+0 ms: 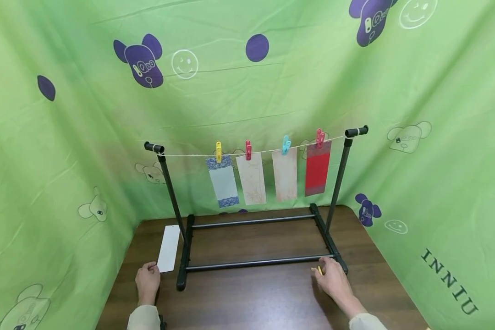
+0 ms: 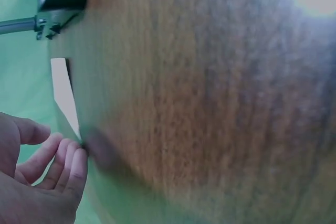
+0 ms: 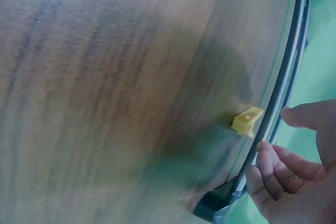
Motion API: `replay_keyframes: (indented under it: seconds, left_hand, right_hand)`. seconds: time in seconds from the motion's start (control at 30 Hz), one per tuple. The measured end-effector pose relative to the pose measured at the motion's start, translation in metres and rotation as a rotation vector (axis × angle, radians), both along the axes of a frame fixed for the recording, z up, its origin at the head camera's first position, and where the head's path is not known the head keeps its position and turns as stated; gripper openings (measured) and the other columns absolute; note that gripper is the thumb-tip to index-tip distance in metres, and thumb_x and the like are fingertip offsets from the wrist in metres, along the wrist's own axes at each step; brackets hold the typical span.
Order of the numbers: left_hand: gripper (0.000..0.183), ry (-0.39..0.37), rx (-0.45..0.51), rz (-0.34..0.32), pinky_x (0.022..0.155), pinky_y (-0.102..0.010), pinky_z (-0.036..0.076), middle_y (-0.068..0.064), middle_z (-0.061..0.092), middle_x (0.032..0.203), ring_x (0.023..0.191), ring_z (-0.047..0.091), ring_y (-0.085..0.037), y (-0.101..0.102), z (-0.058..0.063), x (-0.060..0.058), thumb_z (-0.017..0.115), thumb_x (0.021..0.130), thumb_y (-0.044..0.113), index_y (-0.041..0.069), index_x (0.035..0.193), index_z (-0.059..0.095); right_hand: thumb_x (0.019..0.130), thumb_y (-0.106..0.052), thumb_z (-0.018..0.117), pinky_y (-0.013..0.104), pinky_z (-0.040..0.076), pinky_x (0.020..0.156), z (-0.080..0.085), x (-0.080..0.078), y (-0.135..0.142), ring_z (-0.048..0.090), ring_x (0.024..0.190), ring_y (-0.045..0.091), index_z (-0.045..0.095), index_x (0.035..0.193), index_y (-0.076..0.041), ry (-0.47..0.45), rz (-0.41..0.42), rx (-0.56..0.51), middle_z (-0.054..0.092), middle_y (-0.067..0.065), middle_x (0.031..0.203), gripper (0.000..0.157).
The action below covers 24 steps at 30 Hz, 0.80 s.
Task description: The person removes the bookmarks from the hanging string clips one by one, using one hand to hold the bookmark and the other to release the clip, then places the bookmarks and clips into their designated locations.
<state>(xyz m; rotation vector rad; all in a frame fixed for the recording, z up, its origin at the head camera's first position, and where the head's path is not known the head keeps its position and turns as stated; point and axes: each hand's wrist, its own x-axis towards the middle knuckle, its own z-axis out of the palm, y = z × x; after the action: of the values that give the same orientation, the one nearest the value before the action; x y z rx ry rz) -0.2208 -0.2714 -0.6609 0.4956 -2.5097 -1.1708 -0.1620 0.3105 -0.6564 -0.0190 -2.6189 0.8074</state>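
Observation:
My left hand [image 1: 147,280] is at the near end of a white paper strip [image 1: 168,249], which lies on the table left of the black stand. In the left wrist view its thumb is apart from the fingers [image 2: 67,167], whose tips are at the strip [image 2: 64,90]; I cannot tell whether they touch it. Beside the stand's front bar, my right hand [image 1: 333,278] hovers close to a yellow clothespin [image 1: 318,270]. The right wrist view has this clothespin [image 3: 247,121] on the table, with a gap between thumb and fingers [image 3: 269,174].
The black stand [image 1: 261,263] carries a string [image 1: 189,155] between two posts. Four strips hang there from clothespins: a blue-and-white strip [image 1: 223,182], two pale strips [image 1: 251,179] and a red strip [image 1: 317,169]. Green printed curtains [image 1: 214,105] surround the wooden table [image 1: 247,293].

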Motion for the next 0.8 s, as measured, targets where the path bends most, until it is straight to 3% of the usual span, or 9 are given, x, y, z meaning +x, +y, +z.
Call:
replay_keyframes:
  seconds: [0.13, 0.37, 0.8]
  left_hand:
    - [0.029, -0.013, 0.009, -0.026, 0.097, -0.062, 0.049, -0.032, 0.069, 0.109, 0.107, 0.064, -0.051, 0.004, 0.006, 0.004, 0.056, 0.103, 0.005, -0.015, 0.121, 0.068]
    - [0.026, 0.034, -0.001, -0.061, 0.094, -0.061, 0.053, -0.032, 0.071, 0.113, 0.107, 0.068, -0.049, 0.013, 0.021, 0.009, 0.060, 0.105, 0.004, -0.013, 0.122, 0.070]
    - [0.025, 0.147, -0.009, -0.120, 0.097, -0.059, 0.057, -0.031, 0.072, 0.118, 0.110, 0.069, -0.047, 0.033, 0.040, 0.009, 0.063, 0.105, 0.004, -0.010, 0.125, 0.071]
  right_hand:
    - [0.083, -0.012, 0.081, 0.053, 0.054, 0.071, 0.006, -0.003, -0.003, 0.064, 0.077, 0.030, 0.068, 0.106, 0.010, 0.022, 0.019, 0.001, 0.062, 0.008, 0.076, 0.034]
    - [0.089, -0.009, 0.082, 0.044, 0.055, 0.070, 0.032, -0.009, -0.011, 0.065, 0.079, 0.024, 0.071, 0.113, 0.006, -0.146, 0.023, -0.013, 0.069, 0.009, 0.085, 0.031]
    - [0.091, -0.008, 0.083, 0.054, 0.060, 0.087, 0.053, -0.020, -0.023, 0.073, 0.097, 0.036, 0.070, 0.123, 0.008, -0.103, 0.097, -0.041, 0.075, 0.020, 0.105, 0.038]
